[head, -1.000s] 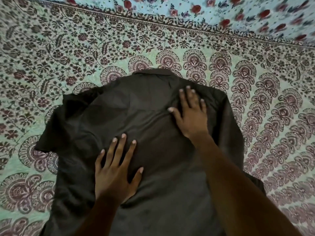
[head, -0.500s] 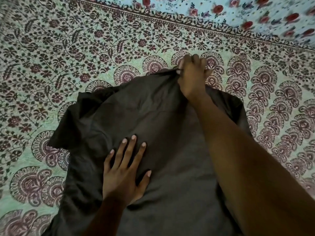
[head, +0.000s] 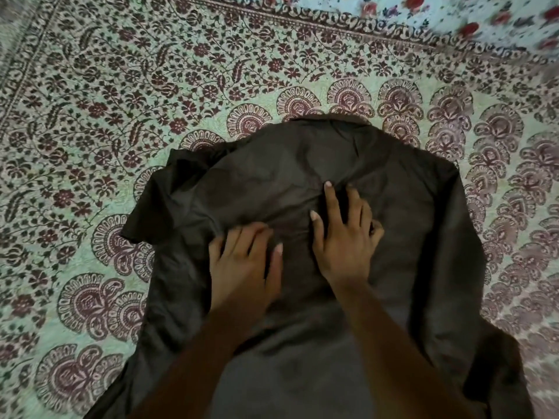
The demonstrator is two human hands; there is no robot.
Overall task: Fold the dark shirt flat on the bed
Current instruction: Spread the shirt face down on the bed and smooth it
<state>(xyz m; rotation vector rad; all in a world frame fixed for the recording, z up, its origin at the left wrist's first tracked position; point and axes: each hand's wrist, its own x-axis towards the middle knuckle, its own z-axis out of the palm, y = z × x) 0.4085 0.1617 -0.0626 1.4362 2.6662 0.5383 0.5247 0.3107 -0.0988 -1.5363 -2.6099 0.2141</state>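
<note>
Bed cover (head: 90, 116): pale green cotton print filling nearly the whole view. Field of small maroon flowers and dark leafy vines.
Fan-shaped motifs (head: 84, 303): maroon, set in curving rows across the lower and right areas.
Border band (head: 302, 22): narrow, dark, running along the top.
Second cloth (head: 453, 13): top right, light blue with red flowers, blurred.
Light: dim, even, warm.

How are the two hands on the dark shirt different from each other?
The right hand reaches farther up the dark shirt than the left hand. The right hand's fingers are spread apart and sharp in the picture; the left hand's lie closer together and look blurred. Both lie palm down on the middle of the shirt, side by side.
</note>
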